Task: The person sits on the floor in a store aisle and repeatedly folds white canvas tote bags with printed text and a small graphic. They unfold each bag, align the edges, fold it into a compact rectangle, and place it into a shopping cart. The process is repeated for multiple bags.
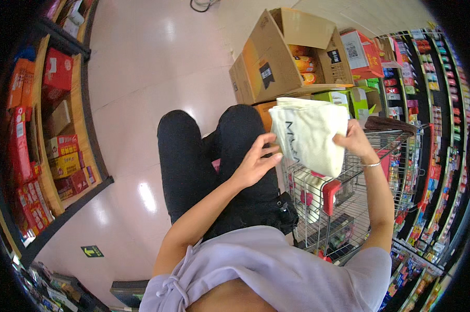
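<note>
A folded cream-white cloth [311, 132] with dark lettering hangs over the near end of a wire shopping cart [356, 171]. My right hand [356, 142] grips its right edge, thumb on top. My left hand [258, 158] is beside the cloth's left edge, fingers spread and slightly curled; whether the fingertips touch it I cannot tell. Inside the cart, behind the wires, lies a white item with pink patterns [311, 195]. A dark brown item [389, 124] rests across the cart's far rim.
An open cardboard box [274, 62] of orange-labelled goods stands ahead, with a red box [362, 54] and green cartons [360, 101] near it. Packed store shelves [434, 117] run along the right. Wooden shelves [79, 128] with boxed goods are at left. My knees are bent before me.
</note>
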{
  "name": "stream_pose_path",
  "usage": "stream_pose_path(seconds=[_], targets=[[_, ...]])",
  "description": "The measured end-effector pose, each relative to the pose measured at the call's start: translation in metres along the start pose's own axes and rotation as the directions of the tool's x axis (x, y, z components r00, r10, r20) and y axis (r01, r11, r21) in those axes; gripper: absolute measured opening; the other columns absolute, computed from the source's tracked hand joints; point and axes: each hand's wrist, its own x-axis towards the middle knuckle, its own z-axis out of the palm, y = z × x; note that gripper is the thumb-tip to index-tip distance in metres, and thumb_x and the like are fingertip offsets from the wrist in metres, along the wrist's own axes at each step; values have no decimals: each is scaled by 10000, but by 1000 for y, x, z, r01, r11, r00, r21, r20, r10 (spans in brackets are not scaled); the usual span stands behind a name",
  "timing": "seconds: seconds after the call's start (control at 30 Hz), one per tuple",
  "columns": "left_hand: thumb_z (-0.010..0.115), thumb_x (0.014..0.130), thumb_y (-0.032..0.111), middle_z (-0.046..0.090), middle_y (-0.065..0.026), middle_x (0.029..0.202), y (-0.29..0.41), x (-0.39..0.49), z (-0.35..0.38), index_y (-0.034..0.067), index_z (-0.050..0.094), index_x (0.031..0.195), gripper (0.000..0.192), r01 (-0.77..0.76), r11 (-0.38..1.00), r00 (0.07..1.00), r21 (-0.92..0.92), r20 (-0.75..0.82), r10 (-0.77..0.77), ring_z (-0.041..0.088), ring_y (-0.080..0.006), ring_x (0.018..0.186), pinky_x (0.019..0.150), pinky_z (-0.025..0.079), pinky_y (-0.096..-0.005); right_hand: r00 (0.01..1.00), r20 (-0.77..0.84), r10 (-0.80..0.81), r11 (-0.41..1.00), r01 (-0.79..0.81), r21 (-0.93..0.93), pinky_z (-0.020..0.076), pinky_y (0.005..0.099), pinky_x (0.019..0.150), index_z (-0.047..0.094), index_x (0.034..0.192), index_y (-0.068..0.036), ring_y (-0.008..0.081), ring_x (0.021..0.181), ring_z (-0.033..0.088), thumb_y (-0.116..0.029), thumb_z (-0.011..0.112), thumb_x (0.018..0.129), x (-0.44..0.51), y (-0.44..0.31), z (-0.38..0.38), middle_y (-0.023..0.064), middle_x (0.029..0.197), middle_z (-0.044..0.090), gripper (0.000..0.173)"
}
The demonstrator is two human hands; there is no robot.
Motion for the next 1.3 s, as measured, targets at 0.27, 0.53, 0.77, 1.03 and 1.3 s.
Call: stream_pose_path(seconds=[0.27, 0.53, 0.77, 1.03, 1.3], targets=[[537, 890, 291, 501, -196, 1292, 11, -21, -11, -54, 267, 1393, 667, 50, 876, 988, -479, -106, -115, 531, -305, 1181, 1007, 441, -449, 997, 39, -66, 847, 36, 530, 507, 239, 734, 636, 1051, 18, 75, 815, 619, -157, 617, 914, 19, -23, 129, 43, 955, 682, 224], [508, 808, -61, 463, -172, 1327, 32, -42, -43, -64, 342, 1338, 555, -200, 769, 933, -607, -357, -40, 466, -308, 1249, 1074, 380, -439, 831, -538, -141, 840, 388, 379, 527, 222, 690, 511, 1200, 17, 123, 885, 639, -105, 588, 906, 1, -11, 125, 95, 1085, 630, 328], [492, 778, -128, 478, -161, 1323, 32, -41, -41, -40, 367, 1339, 581, -143, 744, 964, -652, -263, -46, 482, -299, 1237, 1062, 389, -455, 844, -483, -235, 859, 413, 302, 502, 215, 669, 501, 1209, 19, 98, 855, 616, -90, 589, 904, -5, -30, 123, 82, 1072, 626, 336], [492, 770, -131, 468, -135, 1342, 17, -40, -28, 19, 328, 1394, 662, -30, 798, 992, -602, -113, -48, 469, -283, 1252, 1061, 371, -414, 926, 76, -371, 898, 378, -226, 488, 321, 671, 380, 1376, 30, 209, 720, 605, -187, 620, 863, 5, -63, 167, 133, 859, 609, 607], [583, 914, 226, 472, -95, 1344, 25, -53, -31, 64, 343, 1409, 574, -8, 908, 982, -418, -177, -72, 473, -238, 1233, 1036, 386, -387, 844, 360, -397, 910, 414, 32, 493, 277, 750, 241, 1472, -25, 165, 791, 578, -68, 570, 890, 1, -62, 176, 106, 922, 603, 670]])
